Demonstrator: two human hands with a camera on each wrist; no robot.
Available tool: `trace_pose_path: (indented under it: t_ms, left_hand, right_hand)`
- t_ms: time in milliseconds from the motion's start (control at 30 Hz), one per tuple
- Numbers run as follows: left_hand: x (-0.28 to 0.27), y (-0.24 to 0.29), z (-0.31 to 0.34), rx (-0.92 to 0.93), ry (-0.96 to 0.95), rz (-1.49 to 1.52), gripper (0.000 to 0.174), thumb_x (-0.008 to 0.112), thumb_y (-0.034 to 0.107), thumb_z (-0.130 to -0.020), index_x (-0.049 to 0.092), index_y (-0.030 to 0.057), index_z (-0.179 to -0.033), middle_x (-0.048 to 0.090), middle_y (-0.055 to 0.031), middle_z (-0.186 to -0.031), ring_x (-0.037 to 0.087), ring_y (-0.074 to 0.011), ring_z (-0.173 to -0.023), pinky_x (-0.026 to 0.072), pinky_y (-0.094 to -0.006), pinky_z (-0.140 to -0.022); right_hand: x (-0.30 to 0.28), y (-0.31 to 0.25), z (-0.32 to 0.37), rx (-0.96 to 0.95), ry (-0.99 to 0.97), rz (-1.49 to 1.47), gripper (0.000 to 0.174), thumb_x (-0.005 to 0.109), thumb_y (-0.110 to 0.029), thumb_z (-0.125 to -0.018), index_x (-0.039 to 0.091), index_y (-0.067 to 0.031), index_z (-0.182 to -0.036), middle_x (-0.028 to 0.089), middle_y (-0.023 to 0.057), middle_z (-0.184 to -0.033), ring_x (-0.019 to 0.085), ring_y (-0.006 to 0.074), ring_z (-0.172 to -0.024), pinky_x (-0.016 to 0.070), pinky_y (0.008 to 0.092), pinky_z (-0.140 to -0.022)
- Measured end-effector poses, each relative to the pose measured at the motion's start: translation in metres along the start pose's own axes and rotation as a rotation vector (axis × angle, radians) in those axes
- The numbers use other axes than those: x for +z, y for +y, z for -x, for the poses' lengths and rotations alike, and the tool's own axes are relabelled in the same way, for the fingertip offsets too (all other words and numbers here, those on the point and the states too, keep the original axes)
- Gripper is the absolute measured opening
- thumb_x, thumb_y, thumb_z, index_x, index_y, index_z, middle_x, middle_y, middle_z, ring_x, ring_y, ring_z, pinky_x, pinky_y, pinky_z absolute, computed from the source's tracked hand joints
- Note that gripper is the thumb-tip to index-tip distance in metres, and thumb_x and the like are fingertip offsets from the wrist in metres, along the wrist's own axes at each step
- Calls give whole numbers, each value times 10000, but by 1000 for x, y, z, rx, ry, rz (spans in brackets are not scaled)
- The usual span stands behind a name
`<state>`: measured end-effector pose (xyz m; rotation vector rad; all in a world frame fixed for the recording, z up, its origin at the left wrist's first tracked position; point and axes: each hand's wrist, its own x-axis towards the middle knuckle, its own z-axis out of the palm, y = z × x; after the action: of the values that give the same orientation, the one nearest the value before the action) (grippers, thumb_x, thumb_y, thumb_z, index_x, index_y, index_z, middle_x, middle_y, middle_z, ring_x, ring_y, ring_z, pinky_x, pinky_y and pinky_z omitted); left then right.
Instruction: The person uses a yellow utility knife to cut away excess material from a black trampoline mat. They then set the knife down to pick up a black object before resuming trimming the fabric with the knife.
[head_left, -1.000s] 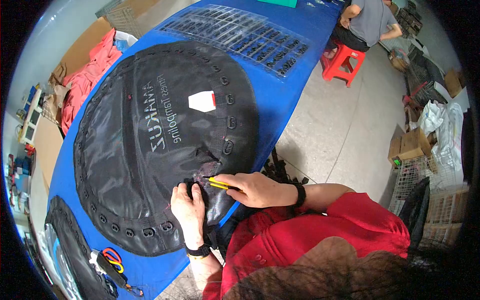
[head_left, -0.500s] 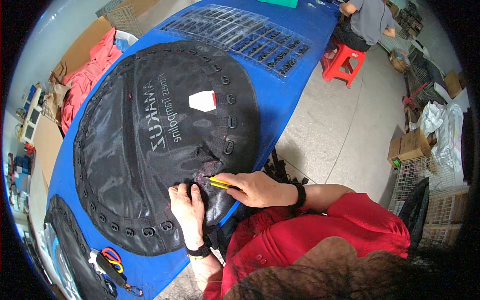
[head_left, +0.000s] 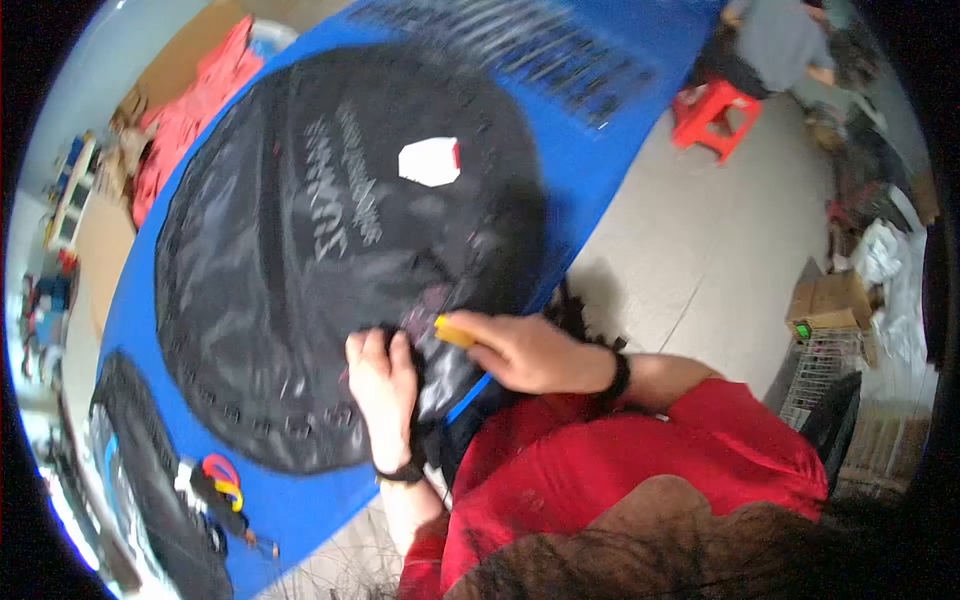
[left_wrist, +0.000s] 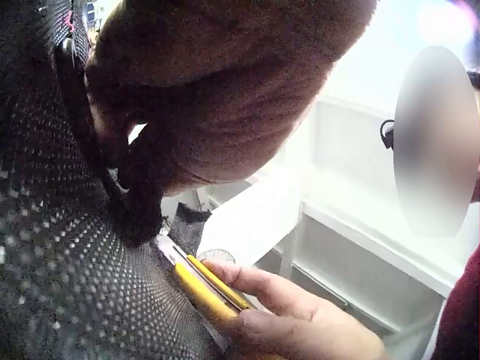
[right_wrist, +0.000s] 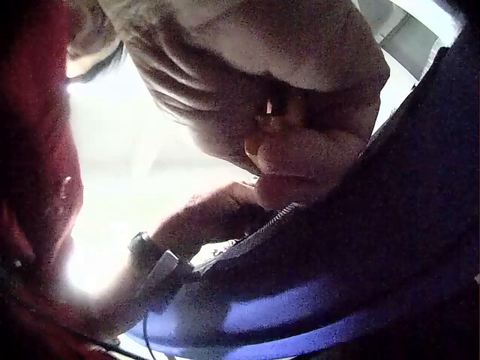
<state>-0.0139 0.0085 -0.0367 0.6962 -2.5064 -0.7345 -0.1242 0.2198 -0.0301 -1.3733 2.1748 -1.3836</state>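
A round black mat with mirrored white lettering and a white label lies on the blue table. Curled fingers of my left hand grip its near edge, beside a reddish patch. My right hand holds yellow snips just right of that patch. The left wrist view shows the snips pinched in the right hand, their metal tip against dark fabric below the left hand. In the dark right wrist view, the right hand hides most of the tool.
Clear trays of small dark parts lie at the table's far end. Orange-and-yellow-handled scissors and another black piece are at the lower left. A person sits on a red stool.
The head view has shifted and blurred, so the mat sits higher in it. The snips have moved slightly away from my left hand, which keeps its grip on the mat's edge.
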Motion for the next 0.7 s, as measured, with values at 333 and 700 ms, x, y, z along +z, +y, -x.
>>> trace_pose_path:
  t_ms: [333,700]
  left_hand:
    - [-5,-9,0,-26,-19,90,174,722,122,-976,696,-44,-1022,656,-221,-1053,680,-417,-971,561,-472,-872]
    - [-6,-5,-2,-60,-58,109,180,715,119,-979,685,-55,-1019,650,-234,-1081,675,-428,-994,557,-477,-888]
  right_hand:
    - [4,-18,-7,60,-65,-75,537,665,-12,-1013,549,-66,-1535,708,244,-1361,708,435,-1212,604,483,-964]
    - [13,-12,-7,8,-74,-64,551,674,-19,-1009,544,-85,-1541,734,242,-1291,728,450,-1122,608,515,-904]
